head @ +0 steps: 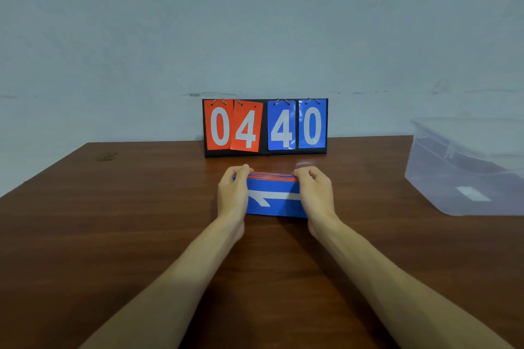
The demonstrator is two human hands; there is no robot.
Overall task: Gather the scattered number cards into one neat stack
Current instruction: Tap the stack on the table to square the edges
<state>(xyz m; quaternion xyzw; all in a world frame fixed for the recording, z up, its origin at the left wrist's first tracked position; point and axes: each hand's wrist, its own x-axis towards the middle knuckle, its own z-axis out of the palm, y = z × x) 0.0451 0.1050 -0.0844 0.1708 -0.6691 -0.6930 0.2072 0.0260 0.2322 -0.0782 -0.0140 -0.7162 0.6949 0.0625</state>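
A stack of number cards (273, 198) stands on its long edge on the brown table (113, 221), tilted towards me. Its front card is blue with a white 1 lying sideways; red and blue card edges show along the top. My left hand (234, 195) grips the stack's left end and my right hand (314, 195) grips its right end, fingers curled over the top edge. Both hands hide the stack's short ends.
A black flip scoreboard (265, 153) stands at the table's back edge against the wall, showing red 0 4 and blue 4 0. A clear plastic box (465, 167) sits at the right. The table's left edge runs diagonally at the far left.
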